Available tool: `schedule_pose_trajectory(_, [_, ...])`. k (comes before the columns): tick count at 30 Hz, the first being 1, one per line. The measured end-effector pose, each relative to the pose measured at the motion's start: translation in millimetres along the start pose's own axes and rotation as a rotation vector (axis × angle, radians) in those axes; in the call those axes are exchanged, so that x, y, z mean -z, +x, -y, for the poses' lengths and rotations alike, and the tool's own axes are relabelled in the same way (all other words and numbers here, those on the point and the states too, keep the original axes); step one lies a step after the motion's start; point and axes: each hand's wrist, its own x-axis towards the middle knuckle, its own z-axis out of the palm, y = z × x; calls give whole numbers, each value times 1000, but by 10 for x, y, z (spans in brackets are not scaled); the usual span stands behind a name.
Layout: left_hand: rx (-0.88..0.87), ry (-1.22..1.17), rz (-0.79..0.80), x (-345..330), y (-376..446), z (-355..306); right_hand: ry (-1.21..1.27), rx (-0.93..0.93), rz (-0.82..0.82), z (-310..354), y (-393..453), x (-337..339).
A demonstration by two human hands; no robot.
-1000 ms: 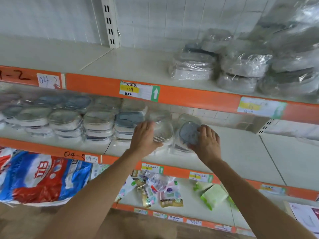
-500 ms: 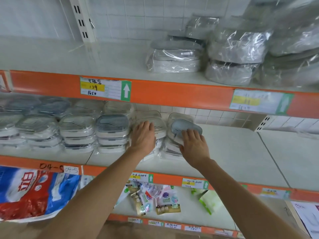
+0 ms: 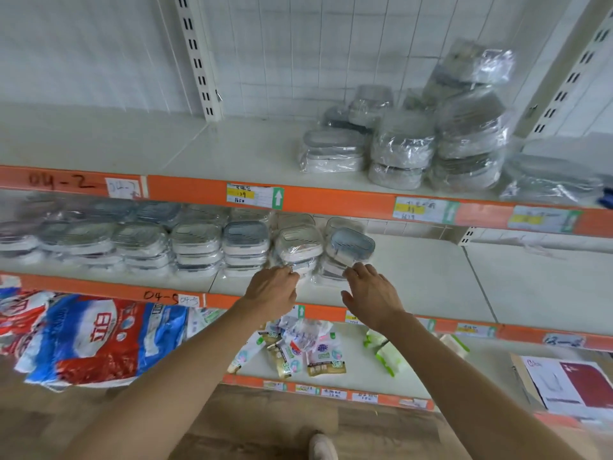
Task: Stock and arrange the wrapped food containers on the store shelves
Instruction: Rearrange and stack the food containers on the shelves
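With the left hand (image 3: 272, 288) pinching the wrap of one stack and the right hand (image 3: 371, 293) loosely spread at the end stack (image 3: 345, 257) on the middle shelf (image 3: 431, 280), the tilted top container (image 3: 352, 243) may be toppled by any tug.

The left hand (image 3: 272, 290) hid its own fingertips and the stack's lower front. Far-left containers (image 3: 20, 239) were blurred; price label (image 3: 426, 210) writing was illegible.
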Motion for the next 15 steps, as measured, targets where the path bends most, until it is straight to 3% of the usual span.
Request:
schedule_pose_trajectory(7, [-106, -53, -157, 943, -141, -148, 3, 13, -158, 107, -303, 878])
schedule_pose_trajectory(15, [-82, -238, -420, 1723, 287, -120, 13, -17, -301, -49, 2, 1778])
